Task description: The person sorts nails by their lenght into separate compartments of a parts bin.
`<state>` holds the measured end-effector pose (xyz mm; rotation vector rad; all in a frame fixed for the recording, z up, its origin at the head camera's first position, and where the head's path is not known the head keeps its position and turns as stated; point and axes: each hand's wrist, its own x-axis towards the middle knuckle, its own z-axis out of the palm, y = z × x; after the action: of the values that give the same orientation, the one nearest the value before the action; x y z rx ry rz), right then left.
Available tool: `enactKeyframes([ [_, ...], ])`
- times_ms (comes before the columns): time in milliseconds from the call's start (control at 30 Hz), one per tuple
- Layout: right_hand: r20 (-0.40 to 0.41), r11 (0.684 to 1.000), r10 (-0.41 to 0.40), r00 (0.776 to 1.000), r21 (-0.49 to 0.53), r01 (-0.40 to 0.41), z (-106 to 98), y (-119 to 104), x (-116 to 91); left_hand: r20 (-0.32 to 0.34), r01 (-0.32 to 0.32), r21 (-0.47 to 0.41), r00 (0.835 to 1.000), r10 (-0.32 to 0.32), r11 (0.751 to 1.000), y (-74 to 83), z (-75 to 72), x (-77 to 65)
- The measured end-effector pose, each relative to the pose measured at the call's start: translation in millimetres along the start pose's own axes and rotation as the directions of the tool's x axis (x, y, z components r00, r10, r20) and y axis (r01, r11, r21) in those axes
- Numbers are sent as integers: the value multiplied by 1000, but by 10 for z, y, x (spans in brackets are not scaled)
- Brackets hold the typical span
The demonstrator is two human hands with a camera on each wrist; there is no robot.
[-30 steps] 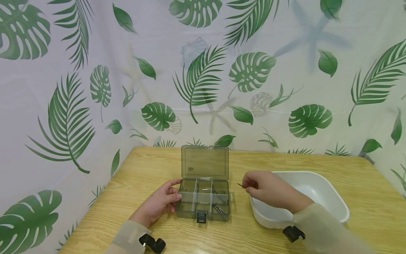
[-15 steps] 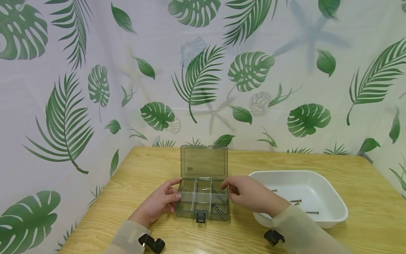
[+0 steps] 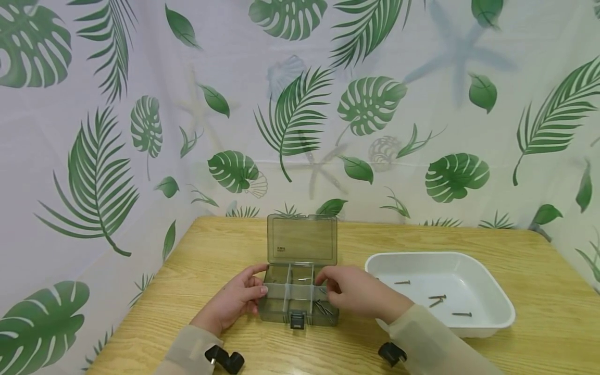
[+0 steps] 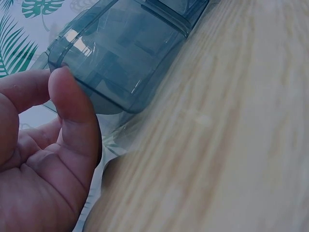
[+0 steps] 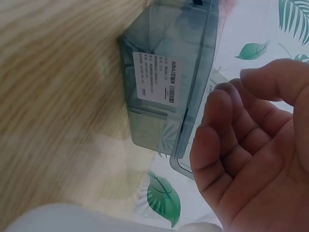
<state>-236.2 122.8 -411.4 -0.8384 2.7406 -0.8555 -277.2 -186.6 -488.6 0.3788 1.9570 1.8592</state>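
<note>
A grey see-through compartment box (image 3: 274, 315) stands on the table with its lid (image 3: 302, 239) raised. My left hand (image 3: 238, 294) holds the box's left side, thumb on the rim, as the left wrist view also shows on the box wall (image 4: 120, 53). My right hand (image 3: 358, 289) is over the back right compartment, fingers bent and pointing down. In the right wrist view its thumb and fingertips are close together near the box rim; no screw shows between them. Several screws (image 3: 322, 308) lie in the front right compartment. The back right compartment is partly hidden by my hand.
A white tray (image 3: 506, 315) stands to the right of the box, with several screws (image 3: 461, 314) scattered on its floor. The wooden table (image 3: 225, 237) meets a leaf-patterned cloth (image 3: 300, 192) at the back. A printed label (image 5: 157, 77) is on the box's side.
My right hand has moved left from the tray's near-left rim, where it held a screw, to over the box's back right compartment. The tray's screws have come into view. My left hand stays put.
</note>
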Motion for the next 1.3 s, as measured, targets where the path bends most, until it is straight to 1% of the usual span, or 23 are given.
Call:
enactKeyframes([
  [133, -1, 1000, -3, 1000, -4, 3, -4, -8, -18, 1, -1, 5, 1000, 1, 1000, 10, 4, -5],
  [367, -43, 1000, -13, 999, 9, 13, -64, 11, -71, 1, -2, 6, 1000, 2, 1000, 14, -1, -2],
  [633, -83, 1000, 14, 996, 4, -14, -180, 105, -154, -1, -2, 8, 1000, 2, 1000, 18, -1, -8],
  [900, -93, 998, 47, 995, -37, -51, -327, 313, -329, -1, 1, 4, 1000, -1, 1000, 21, 10, -7],
  [1000, -91, 997, 59, 994, -36, -63, -402, 396, -410, -3, -1, 2, 1000, 1, 1000, 13, 9, 2],
  [1133, -98, 998, 56, 994, -35, -60, -487, 521, -516, -6, -6, -2, 1000, 6, 1000, 2, 2, 10],
  [1300, -112, 995, 58, 992, -73, -66, -543, 711, -639, -6, -4, -2, 1000, 4, 1000, 2, -6, 4],
])
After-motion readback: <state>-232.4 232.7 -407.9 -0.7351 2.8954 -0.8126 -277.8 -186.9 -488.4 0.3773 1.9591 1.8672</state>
